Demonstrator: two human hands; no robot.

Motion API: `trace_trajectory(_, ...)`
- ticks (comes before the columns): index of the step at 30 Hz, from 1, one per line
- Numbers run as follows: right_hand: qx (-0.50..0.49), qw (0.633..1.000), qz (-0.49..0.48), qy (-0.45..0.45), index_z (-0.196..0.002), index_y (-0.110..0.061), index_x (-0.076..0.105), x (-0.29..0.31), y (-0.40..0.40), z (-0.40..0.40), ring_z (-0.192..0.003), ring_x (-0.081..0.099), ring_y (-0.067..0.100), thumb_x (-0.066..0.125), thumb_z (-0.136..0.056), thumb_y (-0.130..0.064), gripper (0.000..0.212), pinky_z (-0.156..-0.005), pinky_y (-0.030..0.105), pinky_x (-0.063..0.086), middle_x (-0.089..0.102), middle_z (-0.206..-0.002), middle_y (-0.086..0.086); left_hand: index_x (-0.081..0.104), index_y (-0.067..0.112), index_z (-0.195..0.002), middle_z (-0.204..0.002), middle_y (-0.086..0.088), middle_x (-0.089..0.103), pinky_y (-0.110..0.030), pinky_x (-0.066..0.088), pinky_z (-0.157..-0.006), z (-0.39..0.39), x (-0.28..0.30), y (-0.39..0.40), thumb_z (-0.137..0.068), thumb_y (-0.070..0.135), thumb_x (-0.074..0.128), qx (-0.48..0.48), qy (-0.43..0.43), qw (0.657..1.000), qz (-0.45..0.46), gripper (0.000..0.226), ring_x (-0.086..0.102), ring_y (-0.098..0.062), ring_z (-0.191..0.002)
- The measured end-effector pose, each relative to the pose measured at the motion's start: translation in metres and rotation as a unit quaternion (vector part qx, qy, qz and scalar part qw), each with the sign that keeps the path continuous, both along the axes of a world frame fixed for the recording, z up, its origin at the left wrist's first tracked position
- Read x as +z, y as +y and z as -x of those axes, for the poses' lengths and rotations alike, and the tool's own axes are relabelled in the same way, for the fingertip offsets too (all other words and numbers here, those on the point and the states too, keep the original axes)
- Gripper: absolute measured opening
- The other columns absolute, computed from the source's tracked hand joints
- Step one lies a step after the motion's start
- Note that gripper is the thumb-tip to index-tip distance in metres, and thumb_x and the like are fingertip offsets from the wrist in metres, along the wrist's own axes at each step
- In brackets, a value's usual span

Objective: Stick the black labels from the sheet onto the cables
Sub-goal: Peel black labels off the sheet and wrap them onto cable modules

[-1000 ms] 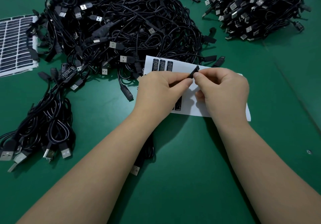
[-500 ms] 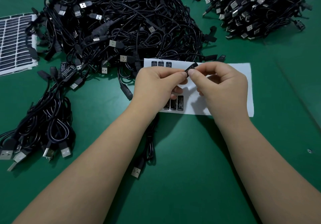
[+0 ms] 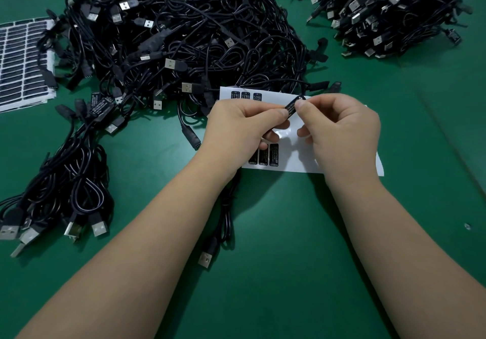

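Note:
My left hand [image 3: 236,131] and my right hand [image 3: 342,128] meet over the white label sheet [image 3: 297,159]. Between their thumbs and forefingers they pinch the small black controller block of a cable [image 3: 294,103], which carries a black label with white print. That cable [image 3: 226,223] runs down under my left wrist to a USB plug [image 3: 205,259] on the green table. On the sheet, three black labels [image 3: 264,156] show below my left hand and three more [image 3: 246,95] at its top edge.
A big tangle of black USB cables [image 3: 184,36] lies behind the sheet, a second heap [image 3: 389,12] at the back right. A bundle of labelled cables [image 3: 73,181] lies at the left. A full label sheet [image 3: 21,62] sits at the far left edge.
The block held between my fingers has turned so the label's printed face shows more. The white sheet beneath has shifted slightly. Both hands stay in the same place.

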State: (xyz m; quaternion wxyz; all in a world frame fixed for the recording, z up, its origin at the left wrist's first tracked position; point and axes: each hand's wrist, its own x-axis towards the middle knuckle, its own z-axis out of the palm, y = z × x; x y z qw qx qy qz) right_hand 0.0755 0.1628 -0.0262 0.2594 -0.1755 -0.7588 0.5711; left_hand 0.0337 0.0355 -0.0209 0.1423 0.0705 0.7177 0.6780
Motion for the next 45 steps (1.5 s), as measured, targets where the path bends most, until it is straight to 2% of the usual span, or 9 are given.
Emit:
trace_trajectory(15,0.002,0.999,0.031,-0.015,-0.071,-0.023,0.063,0.002,0.003,-0.001,-0.048,0.059,0.003,0.074,-0.079,-0.021,0.014,-0.051,0.014,0.044,0.064,-0.058,-0.011,0.077,0.016,-0.078,-0.074,-0.005,0.074,-0.016,0.046,-0.051,0.001,-0.004,-0.001,-0.084,0.012,0.071,-0.015,0.012,1.000,-0.016,0.010,0.060,-0.008,-0.055)
trace_trajectory(19,0.004,0.991,0.130,-0.036,-0.083,-0.022,0.043,0.003,0.006,0.002,-0.047,0.062,0.009,0.074,-0.081,-0.020,0.031,-0.048,0.020,0.047,0.071,-0.066,-0.003,0.077,0.015,-0.078,-0.074,-0.006,0.074,-0.017,0.046,-0.051,0.003,-0.005,-0.002,-0.084,0.011,0.070,-0.011,0.009,1.000,-0.024,0.010,0.059,-0.008,-0.055)
trace_trajectory(23,0.032,0.975,0.215,-0.041,-0.097,-0.020,0.053,0.007,0.007,0.004,-0.045,0.060,0.014,0.054,-0.096,-0.028,0.008,-0.048,0.023,0.048,0.073,-0.072,0.001,0.077,0.017,-0.075,-0.073,-0.004,0.074,-0.017,0.044,-0.047,0.004,-0.005,-0.002,-0.085,0.011,0.069,-0.006,0.007,1.000,-0.021,0.014,0.058,-0.007,-0.054)
trace_trajectory(28,0.075,0.991,0.094,-0.062,-0.083,-0.018,0.066,0.003,0.005,0.002,-0.042,0.053,0.007,0.070,-0.087,-0.025,0.009,-0.047,0.016,0.043,0.071,-0.066,0.002,0.077,0.026,-0.073,-0.070,0.000,0.073,-0.016,0.041,-0.047,0.002,-0.006,-0.001,-0.085,0.013,0.069,-0.029,0.040,0.999,0.016,0.020,0.055,-0.004,-0.054)
trace_trajectory(31,0.072,0.989,0.109,-0.065,-0.076,-0.017,0.068,0.004,0.007,0.002,-0.042,0.050,0.005,0.061,-0.093,-0.022,0.020,-0.048,0.014,0.042,0.069,-0.060,-0.003,0.074,0.034,-0.081,-0.069,0.001,0.072,-0.023,0.046,-0.049,-0.001,-0.007,0.001,-0.086,0.013,0.069,-0.016,0.092,0.995,0.033,0.022,0.057,-0.004,-0.058)
trace_trajectory(34,0.070,0.987,0.120,-0.078,-0.074,-0.020,0.067,0.004,0.007,0.002,-0.042,0.049,0.007,0.058,-0.095,-0.020,0.024,-0.047,0.017,0.042,0.064,-0.052,-0.002,0.072,0.047,-0.086,-0.077,0.001,0.072,-0.034,0.052,-0.066,-0.005,-0.009,0.003,-0.083,0.021,0.073,-0.013,0.168,0.982,0.081,0.026,0.060,-0.019,-0.064)
trace_trajectory(38,0.079,0.979,0.175,-0.067,-0.092,-0.017,0.066,0.005,0.006,0.003,-0.041,0.050,0.007,0.052,-0.097,-0.012,0.015,-0.044,0.016,0.042,0.066,-0.056,0.000,0.076,0.026,-0.102,-0.079,0.022,0.068,-0.020,0.051,-0.069,-0.004,-0.011,0.002,-0.083,0.024,0.074,0.004,0.200,0.971,0.130,0.019,0.062,-0.002,-0.069)
trace_trajectory(42,0.097,0.983,0.138,-0.072,-0.087,-0.015,0.065,0.004,0.006,0.002,-0.044,0.051,0.006,0.060,-0.093,-0.012,0.008,-0.048,0.016,0.044,0.063,-0.057,-0.006,0.076,0.030,-0.098,-0.077,0.013,0.072,-0.032,0.053,-0.074,-0.004,-0.011,0.000,-0.085,0.026,0.072,-0.013,0.227,0.963,0.144,0.014,0.066,-0.015,-0.077)
trace_trajectory(45,0.082,0.983,0.152,-0.067,-0.089,-0.017,0.063,0.003,0.008,0.003,-0.044,0.051,0.005,0.053,-0.095,-0.009,0.015,-0.048,0.015,0.043,0.061,-0.053,-0.007,0.075,0.021,-0.105,-0.069,0.026,0.064,-0.024,0.051,-0.077,-0.005,-0.010,0.000,-0.085,0.023,0.072,-0.016,0.228,0.960,0.161,0.020,0.065,-0.013,-0.080)
